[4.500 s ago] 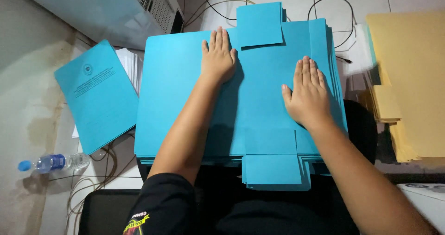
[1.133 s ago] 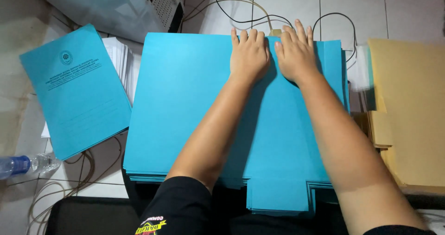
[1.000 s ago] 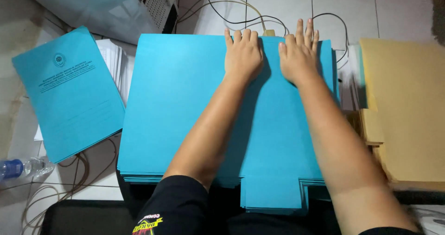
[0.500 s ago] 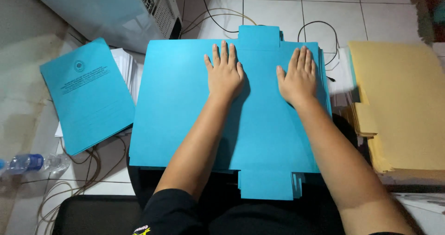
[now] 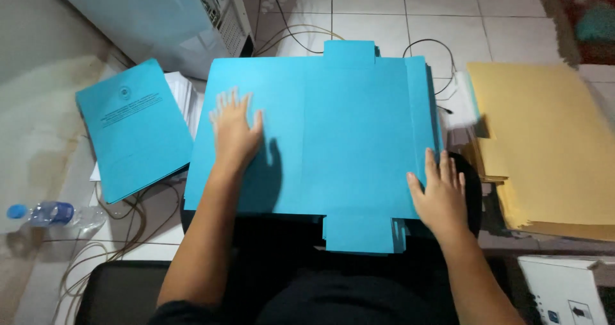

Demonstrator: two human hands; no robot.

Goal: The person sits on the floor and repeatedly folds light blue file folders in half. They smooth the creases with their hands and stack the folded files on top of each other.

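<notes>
While the blue card stack point(image 5: 346, 139) is lying mid-frame — long axis running left to right — the left hand point(image 5: 235, 133) is pressing flat on it, fingers spread, and the right hand point(image 5: 441, 197), fingers open, is touching its lower-right corner, nearer the edge.

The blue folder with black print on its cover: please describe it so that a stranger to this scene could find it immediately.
Start at the big stack of blue card sheets under both hands, then look past its left edge. There the printed blue folder lies tilted on white papers. It alone bears a round emblem and dark text; the stack's sheets are plain.
</notes>
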